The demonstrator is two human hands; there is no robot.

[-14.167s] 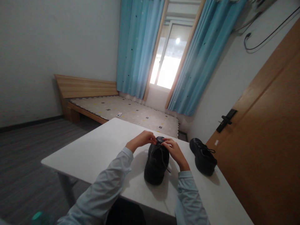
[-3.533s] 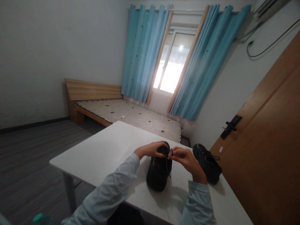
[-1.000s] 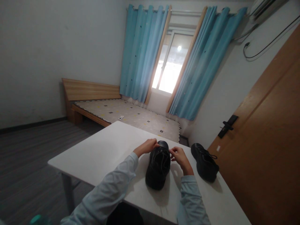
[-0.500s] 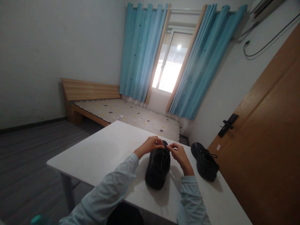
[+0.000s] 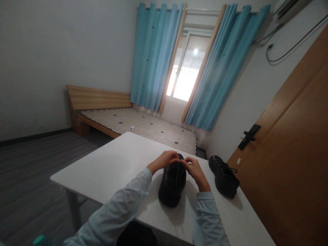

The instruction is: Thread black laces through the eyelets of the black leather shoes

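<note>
Hands [image 5: 167,158] [image 5: 193,167] closer together, apart a second ago

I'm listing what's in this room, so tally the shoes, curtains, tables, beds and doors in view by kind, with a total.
Shoes: 2
Curtains: 2
Table: 1
Bed: 1
Door: 1
Total: 7
</note>
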